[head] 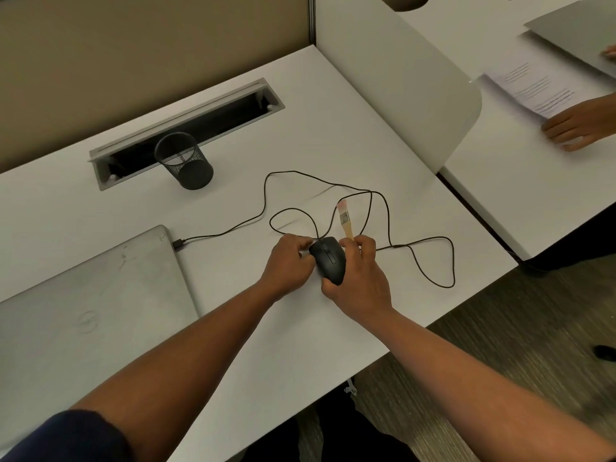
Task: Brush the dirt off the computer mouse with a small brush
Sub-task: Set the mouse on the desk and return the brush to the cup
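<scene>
Mouse [328, 260] on desk [333, 135] between left hand [289, 265] and right hand [360, 276]; brush [345, 221] just behind right hand, pointing away. Cable [420, 258] loops behind and right of mouse, runs left to laptop [90, 295]. Pen cup [185, 161] behind laptop, before cable slot [186, 131].

my left hand [289, 265] and right hand [361, 278] clasp the black mouse [328, 260]; my right also grips the small brush [345, 221], bristles up.

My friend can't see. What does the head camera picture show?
Two hands hold a black computer mouse on a white desk; the right hand also grips a small brush. The mouse's cable loops nearby, beside a closed laptop.
</scene>
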`<state>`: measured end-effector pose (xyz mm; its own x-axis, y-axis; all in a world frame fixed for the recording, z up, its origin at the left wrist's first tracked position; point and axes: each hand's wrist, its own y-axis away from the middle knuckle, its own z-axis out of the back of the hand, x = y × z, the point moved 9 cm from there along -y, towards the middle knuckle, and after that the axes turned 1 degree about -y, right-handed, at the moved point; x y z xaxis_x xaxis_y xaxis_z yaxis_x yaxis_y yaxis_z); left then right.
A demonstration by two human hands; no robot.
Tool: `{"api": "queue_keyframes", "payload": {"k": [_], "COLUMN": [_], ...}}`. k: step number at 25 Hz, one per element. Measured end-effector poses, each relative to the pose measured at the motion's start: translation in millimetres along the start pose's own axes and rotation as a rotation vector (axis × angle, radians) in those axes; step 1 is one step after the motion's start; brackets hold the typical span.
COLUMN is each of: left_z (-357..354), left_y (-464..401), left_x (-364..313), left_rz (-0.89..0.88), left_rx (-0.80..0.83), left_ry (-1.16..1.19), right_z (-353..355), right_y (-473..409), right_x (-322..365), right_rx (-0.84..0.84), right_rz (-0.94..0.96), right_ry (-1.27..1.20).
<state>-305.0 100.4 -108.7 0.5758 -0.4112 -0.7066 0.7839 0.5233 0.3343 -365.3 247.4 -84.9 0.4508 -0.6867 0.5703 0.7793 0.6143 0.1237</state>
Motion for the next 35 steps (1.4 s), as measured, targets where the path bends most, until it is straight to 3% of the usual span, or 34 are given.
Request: {"api": "queue_keyframes", "payload": {"k": [12,19,26,31,35], "left_z": [3.0,40.0,128.9,198.4,233.9], "left_y": [1.4,10.4,24.0,31.4,34.0], "left_x": [-2.1,13.7,65.4,124.6,174.4], "left_rz": [0.004,0.093,0.117,0.201,0.299], "left_rx": [0.016,-0.030,-0.235,-0.378,-0.361], "left_ry": [-0.022,-0.037,-0.145,-0.243,-0.305], "right_z": [3.5,34.9,29.7,15.4,5.1], "right_y": [-2.9,-22.9,-72.2,-108.6,-147.6], "right_x": [0.9,20.4,98.8,172.0,230.3], "right_rx": [-0.031,-0.168,-0.100,-0.044,-0.017], "right_rz": [0.036,0.164,0.361,0.353,0.404], "right_ry": [-0.002,-0.251,-0.406,-0.437,-0.371]}}
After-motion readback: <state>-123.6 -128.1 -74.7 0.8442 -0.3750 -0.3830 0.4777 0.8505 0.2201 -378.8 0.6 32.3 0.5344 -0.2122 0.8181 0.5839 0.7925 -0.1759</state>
